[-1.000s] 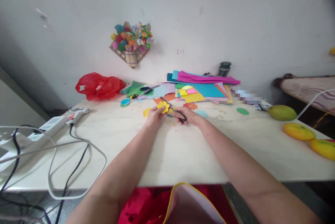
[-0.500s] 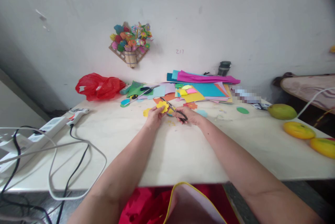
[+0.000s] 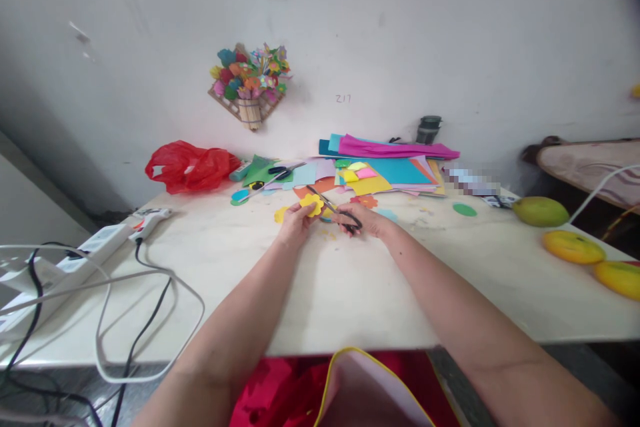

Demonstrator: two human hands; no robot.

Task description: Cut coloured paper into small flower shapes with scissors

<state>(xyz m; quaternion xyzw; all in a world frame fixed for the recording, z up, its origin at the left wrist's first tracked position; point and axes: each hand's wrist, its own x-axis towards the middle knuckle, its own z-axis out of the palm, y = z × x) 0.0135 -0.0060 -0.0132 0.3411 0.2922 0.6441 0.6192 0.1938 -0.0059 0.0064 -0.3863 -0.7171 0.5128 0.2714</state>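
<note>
Between the thumb and fingers of my left hand [image 3: 296, 224] is a yellow paper flower [image 3: 312, 204]. My right hand [image 3: 365, 222] is closed round the handles of a pair of scissors [image 3: 327, 202], whose blades point up and left, right beside the flower's edge. Another yellow cutout [image 3: 281, 215] lies just left of my left hand. An orange paper flower [image 3: 367, 201] rests beyond my right hand, and a light blue piece [image 3: 387, 214] sits beside it. Tiny yellow scraps [image 3: 328, 235] are on the table below my hands.
Coloured sheets [image 3: 405, 174] are stacked at the back of the table [image 3: 345, 300]. A second pair of scissors [image 3: 283, 172] and a red plastic bag [image 3: 190, 166] lie back left. Power strips [image 3: 95, 244] and loose cables occupy the left side. Mangoes [image 3: 573, 246] sit at the right edge.
Hardly anything differs. The view has shifted very slightly, and the scissors and flower stay in nearly the same position in my hands.
</note>
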